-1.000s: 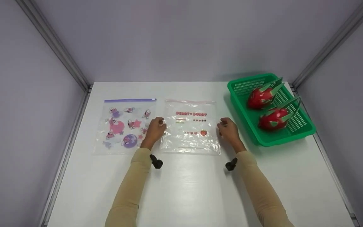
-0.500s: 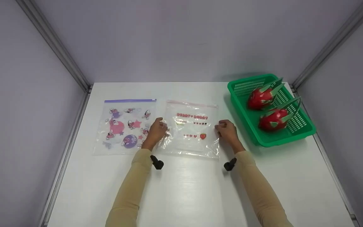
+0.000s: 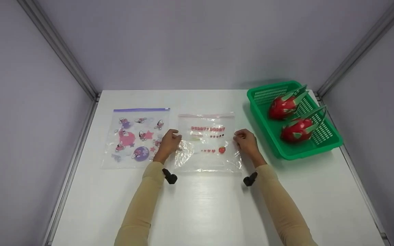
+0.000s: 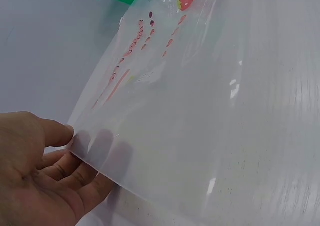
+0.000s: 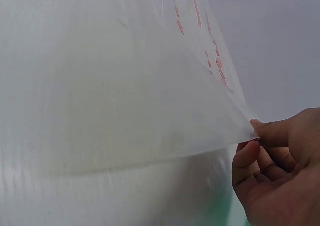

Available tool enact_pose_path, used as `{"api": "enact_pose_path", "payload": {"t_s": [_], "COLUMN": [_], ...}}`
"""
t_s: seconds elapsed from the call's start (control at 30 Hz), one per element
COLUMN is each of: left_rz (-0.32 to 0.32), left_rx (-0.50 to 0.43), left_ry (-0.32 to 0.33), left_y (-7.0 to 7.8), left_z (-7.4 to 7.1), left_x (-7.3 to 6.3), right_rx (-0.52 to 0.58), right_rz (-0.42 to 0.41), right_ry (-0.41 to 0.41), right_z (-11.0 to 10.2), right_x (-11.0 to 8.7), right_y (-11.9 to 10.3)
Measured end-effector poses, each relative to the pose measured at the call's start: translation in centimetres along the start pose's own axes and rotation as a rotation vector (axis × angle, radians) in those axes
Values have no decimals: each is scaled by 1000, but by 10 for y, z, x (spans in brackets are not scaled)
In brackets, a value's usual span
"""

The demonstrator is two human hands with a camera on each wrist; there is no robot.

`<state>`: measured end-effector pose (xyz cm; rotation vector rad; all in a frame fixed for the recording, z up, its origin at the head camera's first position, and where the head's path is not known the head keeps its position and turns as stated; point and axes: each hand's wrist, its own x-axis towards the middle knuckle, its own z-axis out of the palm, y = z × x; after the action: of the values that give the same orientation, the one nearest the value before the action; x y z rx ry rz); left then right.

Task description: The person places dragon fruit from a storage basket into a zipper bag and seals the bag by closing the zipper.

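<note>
At the head view's centre, the fingers of our left hand [image 3: 169, 143] and right hand [image 3: 248, 142] pinch a red-lettered clear plastic bag [image 3: 208, 143] by its sides; a rectangular green plastic basket [image 3: 313, 150] sits upper right.

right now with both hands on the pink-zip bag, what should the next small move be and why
Probably lower the pink-zip bag flat onto the table before letting go: the left hand and right hand pinch its side edges, the wrist views show those edges raised, and the purple-zip bag beside it lies flat.
</note>
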<state>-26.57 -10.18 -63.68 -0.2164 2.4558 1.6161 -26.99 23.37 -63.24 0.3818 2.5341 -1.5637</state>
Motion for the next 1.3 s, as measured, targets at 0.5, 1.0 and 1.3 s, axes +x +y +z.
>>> {"api": "enact_pose_path", "payload": {"t_s": [0.5,1.0,1.3], "left_rz": [12,-13,20], "left_rx": [-27,-191,-325], "left_ry": [44,11,20], "left_y": [3,11,18], "left_z": [-3,-9,-13], "left_x": [1,1,2], "right_rx": [24,73,142], "right_rz": [-61,-261,-400], "right_ry": [45,67,60], "right_z": [-4,-11,-12], "right_x": [-1,-7,-8], "right_y": [-3,-12,-9]}}
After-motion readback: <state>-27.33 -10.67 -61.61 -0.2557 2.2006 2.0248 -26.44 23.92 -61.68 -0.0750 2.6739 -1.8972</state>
